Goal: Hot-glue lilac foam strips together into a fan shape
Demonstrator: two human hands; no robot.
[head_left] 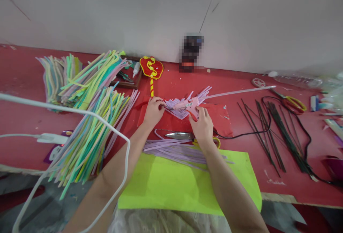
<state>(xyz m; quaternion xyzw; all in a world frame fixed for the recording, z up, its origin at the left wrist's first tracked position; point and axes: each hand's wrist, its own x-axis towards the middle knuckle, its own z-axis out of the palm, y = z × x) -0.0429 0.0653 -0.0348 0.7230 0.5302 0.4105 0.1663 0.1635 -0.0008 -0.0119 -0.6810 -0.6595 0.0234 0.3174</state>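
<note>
The person's right hand (pixel 203 124) grips a pink hot-glue gun (pixel 193 105) over lilac pipe cleaners (pixel 181 115), while the left hand (pixel 154 111) curls at their edge, holding what I can't tell.

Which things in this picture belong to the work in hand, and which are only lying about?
Seemingly in use:
pink glue gun, in the right hand
translucent glue stick
lilac strips beneath the gun

Probably just lying about:
plastic bottle
red-and-yellow ornament
yellow-handled scissors at right
</note>
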